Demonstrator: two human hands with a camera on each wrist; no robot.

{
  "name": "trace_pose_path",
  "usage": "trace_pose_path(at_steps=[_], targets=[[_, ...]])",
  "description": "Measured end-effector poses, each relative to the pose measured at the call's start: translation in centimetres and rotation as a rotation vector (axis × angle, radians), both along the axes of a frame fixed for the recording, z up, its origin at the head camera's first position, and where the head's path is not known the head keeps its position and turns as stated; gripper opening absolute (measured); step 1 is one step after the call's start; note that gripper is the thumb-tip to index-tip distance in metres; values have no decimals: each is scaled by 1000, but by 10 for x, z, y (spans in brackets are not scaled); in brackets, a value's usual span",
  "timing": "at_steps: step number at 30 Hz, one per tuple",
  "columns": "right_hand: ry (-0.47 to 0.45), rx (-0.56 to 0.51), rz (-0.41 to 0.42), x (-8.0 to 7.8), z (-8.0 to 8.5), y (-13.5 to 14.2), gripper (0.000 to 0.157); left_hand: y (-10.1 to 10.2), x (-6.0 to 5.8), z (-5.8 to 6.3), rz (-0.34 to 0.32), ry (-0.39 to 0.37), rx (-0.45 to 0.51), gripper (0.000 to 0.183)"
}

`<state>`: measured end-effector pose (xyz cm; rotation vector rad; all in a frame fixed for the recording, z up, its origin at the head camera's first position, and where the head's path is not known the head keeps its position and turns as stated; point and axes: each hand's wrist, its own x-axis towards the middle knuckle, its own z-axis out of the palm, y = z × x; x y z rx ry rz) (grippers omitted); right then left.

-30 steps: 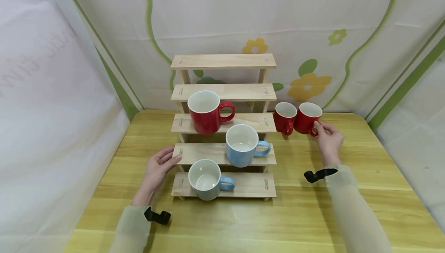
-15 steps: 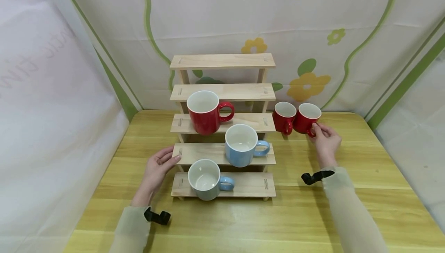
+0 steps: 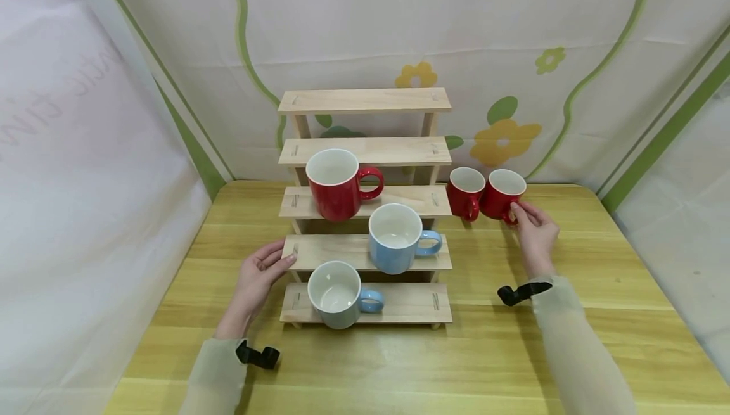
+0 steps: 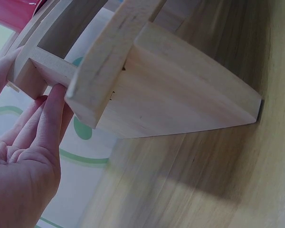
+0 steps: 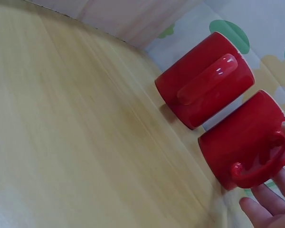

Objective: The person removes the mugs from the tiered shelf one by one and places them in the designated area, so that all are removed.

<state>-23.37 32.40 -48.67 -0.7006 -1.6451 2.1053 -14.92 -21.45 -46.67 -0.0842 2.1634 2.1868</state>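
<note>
At the left end of the tiered wooden shelf (image 3: 325, 251), my left hand (image 3: 258, 279) grips the second step from the bottom, thumb on top. The left wrist view shows its fingers (image 4: 50, 118) bent under the board. My right hand (image 3: 536, 237) is at the rightmost red mug (image 3: 497, 203) on the table, pinching its handle (image 5: 266, 171) between thumb and fingers. Another red mug (image 3: 463, 199) stands just left of it. On the shelf, one light blue mug (image 3: 336, 304) is on the bottom step, a second blue mug (image 3: 393, 253) one step higher, and a larger-looking red mug (image 3: 336, 203) on the third.
The shelf stands mid-table on a wood-grain tabletop (image 3: 365, 370). Printed fabric hangs behind (image 3: 353, 35) and along both sides. The two upper steps (image 3: 365, 101) rise behind the shelved mugs.
My right hand has shifted very slightly left at the red mug's handle. The left hand keeps its hold on the shelf, and the mugs stay where they were.
</note>
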Motion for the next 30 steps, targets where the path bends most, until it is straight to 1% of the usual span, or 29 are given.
trace_pose_path(at_steps=[3, 6, 7, 10, 13, 16, 20, 23, 30], targets=[[-30, 74, 12, 2, 2, 3, 48, 0, 0, 0, -1, 3, 0, 52], [-24, 119, 29, 2, 7, 6, 51, -1, 0, -1, -3, 6, 0, 52], [-17, 122, 36, 3, 10, 7, 52, -1, 0, -1, -4, 7, 1, 52], [3, 180, 48, 3, 19, 8, 52, -1, 0, -1, -6, 10, 6, 52], [26, 214, 50, 4, 31, 7, 49, -1, 0, -1, -4, 11, 12, 52], [66, 235, 42, 6, 46, 2, 45, -1, 0, -2, -3, 11, 16, 52], [137, 258, 54, 9, 66, -5, 46, -1, 0, -2, -2, 11, 18, 52], [199, 284, 78, 11, 80, -12, 48, -1, -1, -1, -2, 11, 21, 52], [337, 310, 153, 20, 108, -38, 43, -1, -1, -2, -6, 15, 31, 52]])
